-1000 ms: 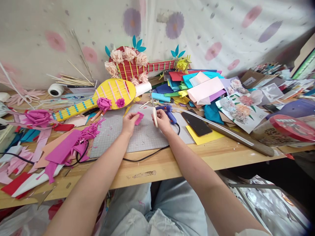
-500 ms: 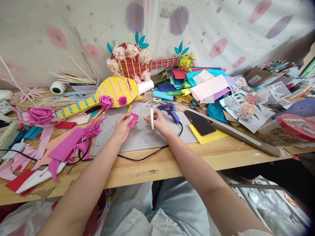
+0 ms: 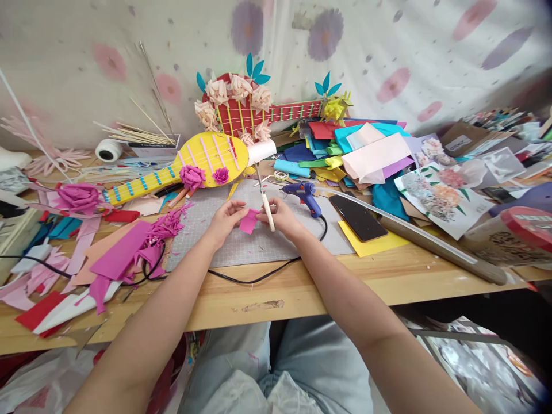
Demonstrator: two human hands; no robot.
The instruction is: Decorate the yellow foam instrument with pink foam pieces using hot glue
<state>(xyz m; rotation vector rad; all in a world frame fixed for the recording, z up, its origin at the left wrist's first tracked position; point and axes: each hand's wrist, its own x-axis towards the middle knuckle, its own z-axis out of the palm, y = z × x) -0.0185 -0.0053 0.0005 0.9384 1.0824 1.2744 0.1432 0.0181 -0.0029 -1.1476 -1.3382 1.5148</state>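
My left hand pinches a small pink paper piece over the grey cutting mat. My right hand is right beside it, gripping scissors by their white handle, blades pointing away from me. The paper piece sits between both hands, close to the scissors. A blue glue gun lies just behind my right hand, its black cord trailing across the mat toward the table edge.
A yellow paper guitar and a red one lie behind the mat. Pink paper scraps spread at the left, stacked coloured sheets at the right. A black phone and a long wooden stick lie right of the mat.
My hands have drawn together, and the pink piece now sits against the scissors. The camera view shifted slightly left and down.
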